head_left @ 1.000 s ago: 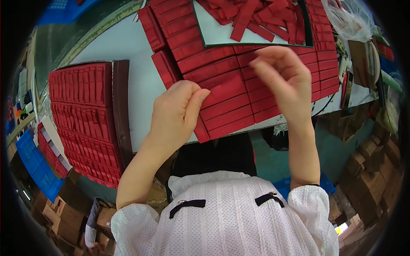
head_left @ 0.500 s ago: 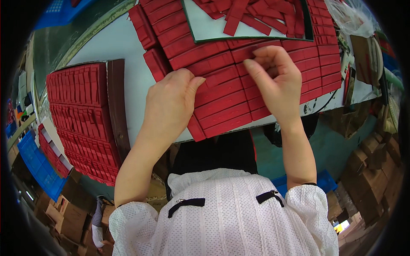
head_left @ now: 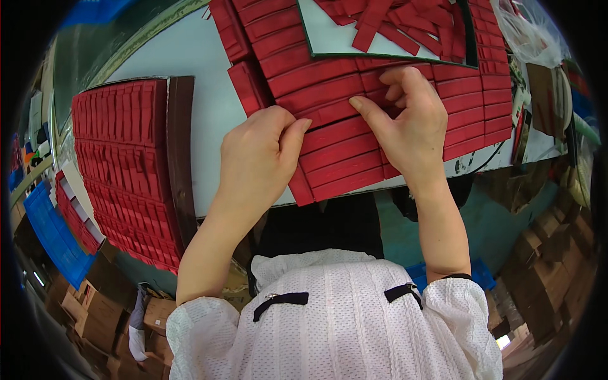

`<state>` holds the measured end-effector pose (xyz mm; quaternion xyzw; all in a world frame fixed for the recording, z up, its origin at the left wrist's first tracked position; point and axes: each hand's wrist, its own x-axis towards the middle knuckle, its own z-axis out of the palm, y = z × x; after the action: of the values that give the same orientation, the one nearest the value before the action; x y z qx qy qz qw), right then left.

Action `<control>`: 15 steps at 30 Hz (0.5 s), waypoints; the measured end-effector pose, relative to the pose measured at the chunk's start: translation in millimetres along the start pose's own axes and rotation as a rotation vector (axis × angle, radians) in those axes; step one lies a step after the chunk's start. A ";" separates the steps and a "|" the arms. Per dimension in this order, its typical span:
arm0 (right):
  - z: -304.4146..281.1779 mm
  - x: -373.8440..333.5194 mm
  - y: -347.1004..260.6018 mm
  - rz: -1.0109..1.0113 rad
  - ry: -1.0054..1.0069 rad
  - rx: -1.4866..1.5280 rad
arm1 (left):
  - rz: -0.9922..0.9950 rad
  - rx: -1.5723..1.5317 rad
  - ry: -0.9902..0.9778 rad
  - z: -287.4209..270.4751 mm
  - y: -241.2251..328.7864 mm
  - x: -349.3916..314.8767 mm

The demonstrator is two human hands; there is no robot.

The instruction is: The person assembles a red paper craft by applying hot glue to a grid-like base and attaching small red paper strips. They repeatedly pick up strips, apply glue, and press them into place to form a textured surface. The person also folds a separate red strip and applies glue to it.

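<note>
Red strips (head_left: 354, 136): long flat red pieces lie side by side in overlapping rows on the near part of the surface, slanting up toward the right; the lowest rows reach the near edge.
Left hand (head_left: 259, 158): lies palm down on the left end of the rows, fingers curled together, thumb tip pressed on a strip; it grips nothing that can be seen.
Right hand (head_left: 405, 123): rests on the rows just right of the left hand, thumb stretched left along a strip, fingers bent down onto the strips above; whether a strip is pinched cannot be told.
Gap between hands: narrow, only a few strip widths show between the thumbs.
Surface (head_left: 190, 57): pale, bare in a band to the left of the rows and beyond them.
Green-edged board (head_left: 329, 41): lies over the far rows, carrying a loose heap of red pieces (head_left: 405, 25).
Dark tray (head_left: 180, 152): stands left of the bare band, packed with upright red pieces, its lower corner hanging past the near edge.
Right edge: the rows run almost to it; clear bags (head_left: 525, 31) crowd that corner.
Blue crate (head_left: 54, 231): sits lower left, below the surface.
</note>
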<state>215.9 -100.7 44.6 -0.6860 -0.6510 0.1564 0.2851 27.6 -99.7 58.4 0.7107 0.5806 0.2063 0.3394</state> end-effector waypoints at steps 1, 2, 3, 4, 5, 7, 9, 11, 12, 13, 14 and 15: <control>-0.1 -0.3 -0.1 0.002 0.000 -0.002 | -0.005 0.007 0.003 0.6 -0.1 0.4; -0.1 -0.5 -0.5 0.005 0.000 -0.004 | -0.001 0.022 0.003 0.8 -0.2 1.2; -0.2 -0.2 -0.9 0.007 0.000 -0.006 | 0.001 0.038 0.004 0.5 0.2 2.2; -0.4 -0.2 -1.2 0.009 0.000 -0.008 | 0.004 0.054 0.004 0.3 0.4 2.5; -0.1 -0.4 -1.3 0.009 0.003 -0.002 | -0.005 0.066 -0.004 0.7 0.2 1.8; 0.0 -0.8 -1.1 0.009 0.012 0.008 | -0.019 0.089 -0.019 2.3 0.1 1.6; 0.1 -0.7 -2.4 0.004 0.014 0.008 | -0.022 0.133 -0.007 0.7 2.4 0.0; -1.5 -0.8 -1.0 -0.018 0.000 0.062 | 0.116 0.206 0.010 2.0 -0.6 -0.1; -2.2 0.4 0.1 -0.041 -0.015 0.117 | 0.254 0.258 0.024 5.1 -6.8 -0.4; -3.2 2.3 1.2 -0.064 -0.031 0.172 | 0.391 0.310 0.039 6.4 -8.6 0.4; -5.8 7.4 1.8 -0.073 0.023 0.213 | 0.425 0.383 -0.046 4.9 -6.5 1.5; -9.5 16.4 2.0 -0.083 0.074 0.254 | 0.456 0.455 -0.131 1.4 -1.5 3.9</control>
<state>224.8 -86.3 53.5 -0.6220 -0.6428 0.2002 0.3999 28.4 -96.1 56.0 0.8918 0.4146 0.0959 0.1536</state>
